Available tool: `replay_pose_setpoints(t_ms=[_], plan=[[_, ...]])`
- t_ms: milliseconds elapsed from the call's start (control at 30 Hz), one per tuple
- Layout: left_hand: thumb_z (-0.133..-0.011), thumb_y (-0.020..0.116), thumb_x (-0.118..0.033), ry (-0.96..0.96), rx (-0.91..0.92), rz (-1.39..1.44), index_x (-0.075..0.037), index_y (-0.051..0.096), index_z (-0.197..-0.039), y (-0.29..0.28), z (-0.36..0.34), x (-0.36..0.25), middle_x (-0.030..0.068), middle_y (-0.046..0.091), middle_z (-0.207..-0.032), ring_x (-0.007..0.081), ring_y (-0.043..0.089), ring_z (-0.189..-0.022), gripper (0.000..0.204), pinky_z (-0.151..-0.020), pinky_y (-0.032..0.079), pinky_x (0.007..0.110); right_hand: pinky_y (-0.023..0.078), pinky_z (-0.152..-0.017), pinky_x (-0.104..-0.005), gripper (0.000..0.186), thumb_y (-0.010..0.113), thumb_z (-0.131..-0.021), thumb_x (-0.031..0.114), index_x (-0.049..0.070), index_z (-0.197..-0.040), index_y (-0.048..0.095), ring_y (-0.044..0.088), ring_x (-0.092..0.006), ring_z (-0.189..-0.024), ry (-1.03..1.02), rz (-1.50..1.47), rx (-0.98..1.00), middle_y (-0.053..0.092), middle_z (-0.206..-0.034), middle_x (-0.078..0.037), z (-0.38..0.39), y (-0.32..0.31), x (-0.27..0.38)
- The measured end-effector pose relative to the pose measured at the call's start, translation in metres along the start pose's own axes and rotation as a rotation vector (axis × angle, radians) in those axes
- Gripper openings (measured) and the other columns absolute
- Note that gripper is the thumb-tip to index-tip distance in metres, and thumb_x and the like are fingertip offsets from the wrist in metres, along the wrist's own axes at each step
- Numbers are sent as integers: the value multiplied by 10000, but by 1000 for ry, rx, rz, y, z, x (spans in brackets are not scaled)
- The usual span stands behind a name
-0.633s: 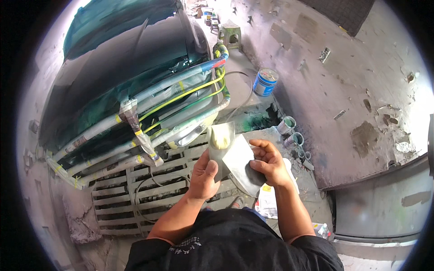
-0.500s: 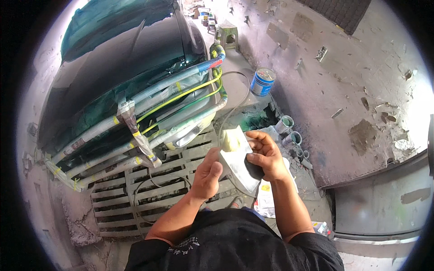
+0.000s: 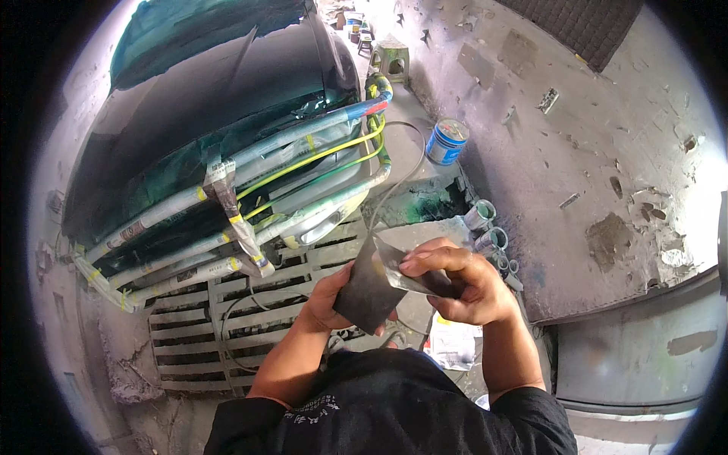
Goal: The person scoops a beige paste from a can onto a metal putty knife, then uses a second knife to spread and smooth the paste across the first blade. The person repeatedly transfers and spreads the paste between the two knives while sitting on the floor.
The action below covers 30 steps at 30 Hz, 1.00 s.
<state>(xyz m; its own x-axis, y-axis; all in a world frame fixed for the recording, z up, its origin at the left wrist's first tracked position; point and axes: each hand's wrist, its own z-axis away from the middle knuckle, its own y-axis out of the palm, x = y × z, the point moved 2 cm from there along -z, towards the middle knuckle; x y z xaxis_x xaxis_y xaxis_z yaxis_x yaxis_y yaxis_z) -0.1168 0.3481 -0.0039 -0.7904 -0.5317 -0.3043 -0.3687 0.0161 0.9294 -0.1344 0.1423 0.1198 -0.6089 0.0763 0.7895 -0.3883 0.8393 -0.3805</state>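
A folded sheet of sandpaper, dark grey on one face and pale on the other, is held in front of my body. My left hand closes on its lower left edge, thumb along the side and a fingertip showing beyond the sheet. At the other end, my right hand grips a folded-over flap, its index finger bent across the pale side. Part of the sheet is hidden inside the right hand.
A vehicle front with a masked tubular bar stands at left, beside a slatted floor grate. A blue can and several used cups line the wall at right. A hose crosses the floor; a white-and-red bag lies below my right hand.
The sheet has turned from mostly pale side up to mostly dark side up. The pale yellow lump at its top no longer shows. My right hand has moved slightly right and lower.
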Motion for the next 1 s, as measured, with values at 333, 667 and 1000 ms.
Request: replay_pose_setpoints(t_ms=[333,667,1000], plan=[[-908,528,-428,71,-59,-63,-38,304,-1380,-9,-3,8,246,506,-1236,440,593,-1010,652,-702,563,509,421,-954,-367,484,624,-661,-40,15,-1141,605,564,-272,-1097,241,178,23,628,-1138,-119,9,-12,-21],[-1009,376,-326,554,-314,-486,-35,298,-1429,-16,-23,5,77,499,-1300,181,514,-1155,517,-941,469,381,459,-908,-353,478,653,-716,-44,54,-1179,588,592,-289,-1061,336,594,-214,617,-1135,-135,-4,42,-30],[-1011,381,-293,662,-422,-756,-22,287,-1435,-30,-14,-4,65,527,-1257,153,550,-1050,511,-929,452,343,474,-894,-385,461,609,-718,-3,25,-1176,570,600,-314,-1041,536,367,-176,628,-1077,-176,-8,49,-26]])
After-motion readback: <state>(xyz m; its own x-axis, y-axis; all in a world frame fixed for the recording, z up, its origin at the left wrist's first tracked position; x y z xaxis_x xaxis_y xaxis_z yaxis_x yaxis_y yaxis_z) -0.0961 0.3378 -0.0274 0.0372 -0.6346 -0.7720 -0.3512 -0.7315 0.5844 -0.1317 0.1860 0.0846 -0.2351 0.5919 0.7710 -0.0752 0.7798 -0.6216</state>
